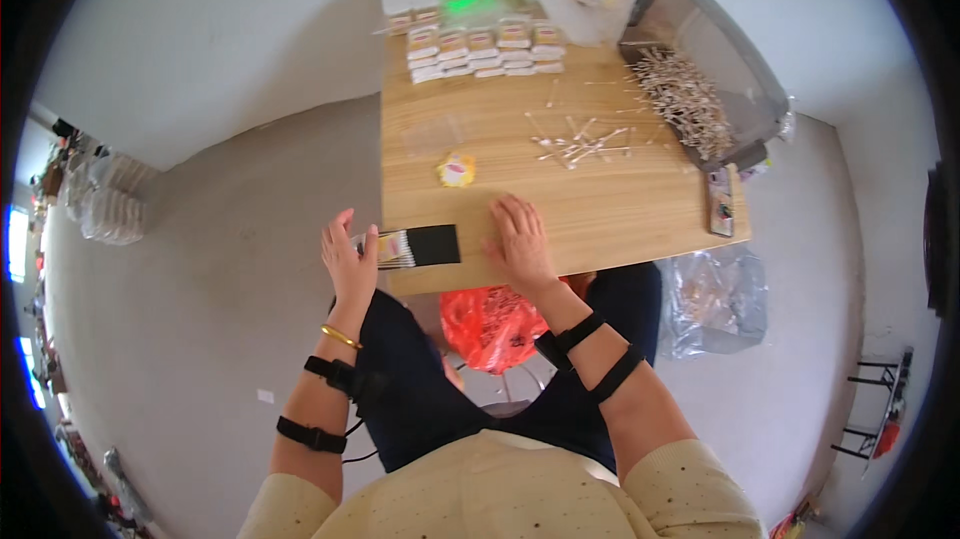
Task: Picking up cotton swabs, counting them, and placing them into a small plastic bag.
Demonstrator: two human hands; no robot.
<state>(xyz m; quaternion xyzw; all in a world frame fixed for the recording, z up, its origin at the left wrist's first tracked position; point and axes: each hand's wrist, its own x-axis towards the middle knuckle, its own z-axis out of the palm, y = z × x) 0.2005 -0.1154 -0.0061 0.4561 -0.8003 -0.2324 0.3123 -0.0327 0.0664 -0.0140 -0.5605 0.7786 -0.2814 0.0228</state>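
Note:
A flat clear packet of white-tipped cotton swabs [396, 250] lies at the table's left edge, with a yellowish label on it. A black strip [436, 245] extends from its right side. My left hand [349, 257] is at the packet's left end, fingers and thumb apart; the thumb lies beside or against the packet, and I cannot tell how firmly it touches. My right hand [521, 239] rests palm down near the table's front edge, fingers stretched out and holding nothing. Beyond the packet sits a small pile of yellow-and-white labels [457, 170].
Loose cotton swabs [577, 143] are scattered mid-table. Stacked swab packs [480, 47] stand at the back. A grey bin [745, 64] lies tipped at the right, swabs inside. A red plastic bag [490, 324] hangs below the front edge; a clear bag [715, 304] is at the right.

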